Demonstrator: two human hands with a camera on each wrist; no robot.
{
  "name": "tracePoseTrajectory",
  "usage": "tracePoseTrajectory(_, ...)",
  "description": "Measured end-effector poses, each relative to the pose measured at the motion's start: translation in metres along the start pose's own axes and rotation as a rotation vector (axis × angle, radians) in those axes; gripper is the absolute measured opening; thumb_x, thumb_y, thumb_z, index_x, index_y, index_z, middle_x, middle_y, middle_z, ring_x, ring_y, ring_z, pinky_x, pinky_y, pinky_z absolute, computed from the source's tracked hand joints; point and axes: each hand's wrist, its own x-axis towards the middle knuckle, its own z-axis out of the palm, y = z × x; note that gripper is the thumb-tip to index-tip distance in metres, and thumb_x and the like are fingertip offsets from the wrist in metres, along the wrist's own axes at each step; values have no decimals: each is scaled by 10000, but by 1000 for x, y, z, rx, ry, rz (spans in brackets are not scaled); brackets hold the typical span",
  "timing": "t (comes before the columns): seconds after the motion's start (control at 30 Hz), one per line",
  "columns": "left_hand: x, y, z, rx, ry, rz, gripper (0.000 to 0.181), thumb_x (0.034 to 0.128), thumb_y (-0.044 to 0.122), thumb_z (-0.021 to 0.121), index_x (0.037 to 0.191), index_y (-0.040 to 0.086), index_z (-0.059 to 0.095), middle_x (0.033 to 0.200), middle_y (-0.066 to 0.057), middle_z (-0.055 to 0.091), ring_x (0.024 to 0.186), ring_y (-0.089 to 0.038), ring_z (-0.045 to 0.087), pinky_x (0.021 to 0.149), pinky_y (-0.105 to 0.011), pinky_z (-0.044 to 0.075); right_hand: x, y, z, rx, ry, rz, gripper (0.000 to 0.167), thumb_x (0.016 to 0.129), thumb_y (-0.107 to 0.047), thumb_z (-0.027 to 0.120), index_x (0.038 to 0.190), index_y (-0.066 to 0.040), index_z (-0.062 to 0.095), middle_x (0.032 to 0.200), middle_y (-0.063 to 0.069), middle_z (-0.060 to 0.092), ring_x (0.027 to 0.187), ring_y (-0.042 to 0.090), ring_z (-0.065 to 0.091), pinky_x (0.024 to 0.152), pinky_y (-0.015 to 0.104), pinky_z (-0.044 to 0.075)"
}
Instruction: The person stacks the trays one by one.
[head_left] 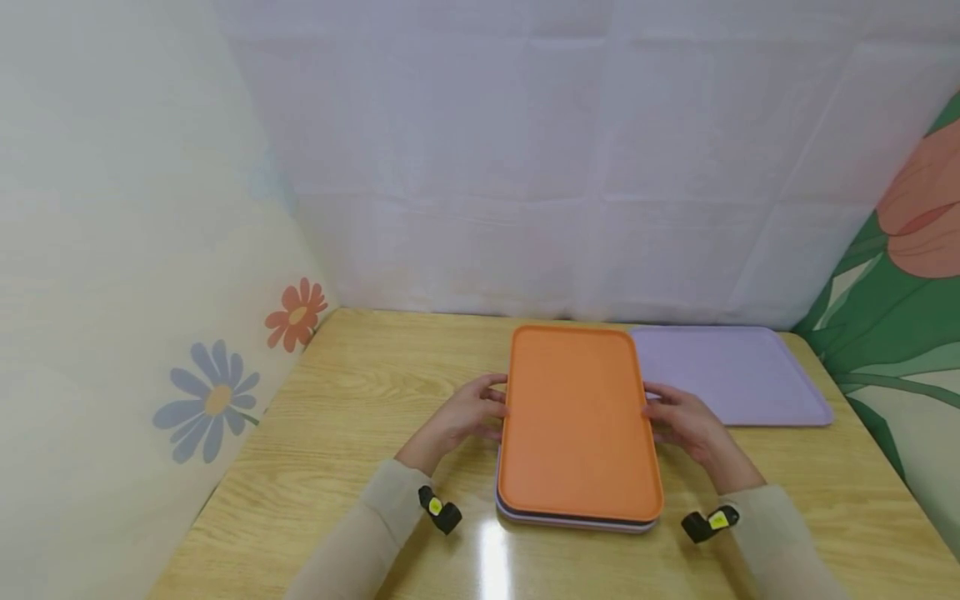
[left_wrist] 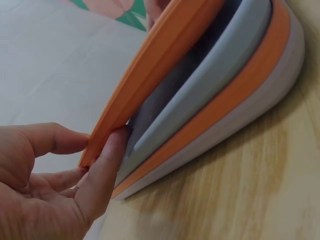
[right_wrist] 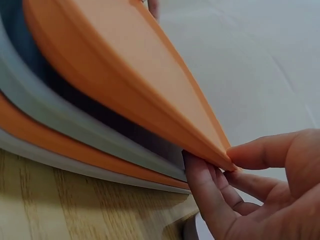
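Note:
An orange rectangular tray (head_left: 581,421) lies uppermost over a stack of trays, its long sides running away from me. My left hand (head_left: 467,414) pinches its left edge, thumb above and fingers beneath. On the opposite edge, my right hand (head_left: 692,427) grips it the same way. Both wrist views show a dark gap between this tray and the stack. Below the gap come a grey-blue tray (left_wrist: 227,62), another orange tray (left_wrist: 262,70) and a pale tray (left_wrist: 292,52) at the bottom, touching the table. The stack's inner surfaces are mostly hidden.
A lilac tray (head_left: 731,375) lies flat on the wooden table (head_left: 360,400) to the right of the stack, near the back. A white cloth (head_left: 480,167) hangs behind the table. Flower-patterned panels (head_left: 217,400) stand at both sides.

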Motion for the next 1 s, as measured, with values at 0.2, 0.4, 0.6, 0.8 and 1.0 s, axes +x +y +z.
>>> tracePoseTrajectory(0.2, 2, 0, 3, 64, 15, 5, 662, 894, -44, 597, 1517, -14, 375, 1168, -209, 569, 928, -238, 629, 692, -407, 630, -1, -1, 1, -67, 6, -21, 647, 961, -17, 562, 1532, 109, 284, 1053, 66, 596, 860, 71, 614, 709, 288, 593)
tracePoseTrajectory(0.4, 1, 3, 7, 157, 47, -11, 688, 867, -47, 582, 1521, -25, 373, 1119, -194, 556, 882, -233, 633, 698, -414, 631, -2, -2, 2, -171, 1, -33, 656, 936, -6, 584, 1512, 133, 302, 1091, 157, 622, 870, 113, 644, 729, 313, 600)
tracePoseTrajectory(0.6, 4, 4, 8, 303, 79, -8, 651, 856, -26, 636, 1477, -38, 438, 1040, -154, 572, 805, -202, 609, 680, -388, 628, 0, -2, 5, -240, 11, -30, 635, 917, 9, 613, 1476, 152, 347, 984, 112, 620, 752, 113, 634, 682, 300, 603)
tracePoseTrajectory(0.8, 6, -2, 5, 373, 110, -28, 656, 832, 0, 640, 1457, -45, 449, 1067, -165, 596, 838, -220, 599, 669, -363, 599, 1, 2, 7, -241, 5, -37, 634, 898, 33, 619, 1459, 156, 351, 876, 50, 612, 688, 111, 615, 644, 290, 597)
tracePoseTrajectory(1.0, 6, -7, 4, 224, 64, -89, 661, 873, 25, 620, 1491, -16, 389, 1270, -233, 541, 1030, -295, 610, 780, -446, 612, 3, 4, 5, -227, -9, -36, 657, 896, 25, 621, 1471, 148, 328, 876, 46, 611, 685, 116, 615, 637, 292, 590)
